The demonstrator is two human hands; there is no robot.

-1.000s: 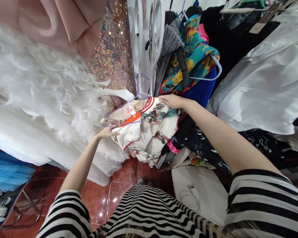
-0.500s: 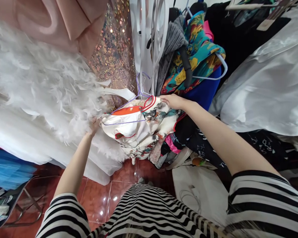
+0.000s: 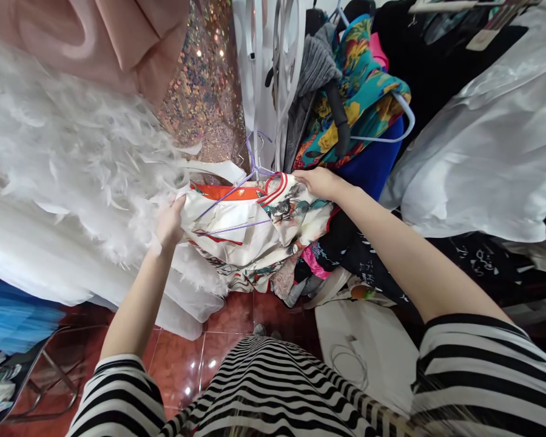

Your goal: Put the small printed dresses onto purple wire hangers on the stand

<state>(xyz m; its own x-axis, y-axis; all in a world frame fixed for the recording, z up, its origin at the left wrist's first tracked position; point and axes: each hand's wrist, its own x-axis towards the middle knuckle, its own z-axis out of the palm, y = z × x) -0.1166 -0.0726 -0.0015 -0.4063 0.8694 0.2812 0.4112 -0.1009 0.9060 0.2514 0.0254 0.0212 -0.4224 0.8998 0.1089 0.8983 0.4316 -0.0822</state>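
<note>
A white printed dress with red piping [image 3: 286, 212] hangs partly on a thin purple hanger [image 3: 255, 173]. Its right shoulder lies over the hanger, while the left side is pulled off, so one hanger arm crosses the open front. My left hand [image 3: 170, 221] is closed on the garment's left edge, beside the white feathers. At the other shoulder, near the striped collar, my right hand [image 3: 317, 182] pinches the cloth. An orange-red lining strip shows at the neck opening. The hanger's hook sits close to a white metal rack [image 3: 279, 91].
A white feathered gown [image 3: 95, 133] and a sequined dress [image 3: 204, 91] hang at left. A floral teal garment [image 3: 359, 91] and white satin [image 3: 477, 145] hang at right. Below are a red tiled floor [image 3: 177, 364], a white board with a cable [image 3: 368, 346] and a metal-legged chair [image 3: 36, 388].
My left hand has risen slightly, pulling the dress's left side up and outward, so more orange-red lining shows. My right hand stays at the shoulder.
</note>
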